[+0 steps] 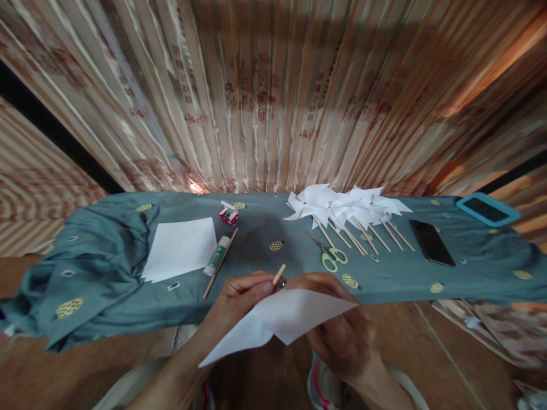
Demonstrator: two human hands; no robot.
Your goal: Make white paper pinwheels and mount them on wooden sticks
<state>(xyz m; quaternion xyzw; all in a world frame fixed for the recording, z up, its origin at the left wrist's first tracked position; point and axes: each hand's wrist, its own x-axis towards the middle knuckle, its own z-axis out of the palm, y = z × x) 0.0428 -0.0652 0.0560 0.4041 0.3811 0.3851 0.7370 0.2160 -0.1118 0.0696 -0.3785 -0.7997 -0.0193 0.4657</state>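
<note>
Close in front of me, my left hand [252,290] pinches a wooden stick [279,274], whose tip pokes up past the fingers. A folded white paper pinwheel [294,316] hangs below the stick, its blades spread toward me. My right hand [342,324] grips the pinwheel near its middle, with some fingers hidden behind the paper. A small shiny pin head [282,284] shows between both hands, beside the stick. Beyond my hands lie green-handled scissors [332,256] and several finished white pinwheels [342,205] on sticks [354,236].
On the blue-green cloth [256,256] at left lie white paper sheets [182,247], a glue stick [217,256], a loose stick [222,262] and a red box of pins [228,214]. At right are a phone [432,243] and a blue-framed device [487,209]. A curtain [265,97] hangs behind.
</note>
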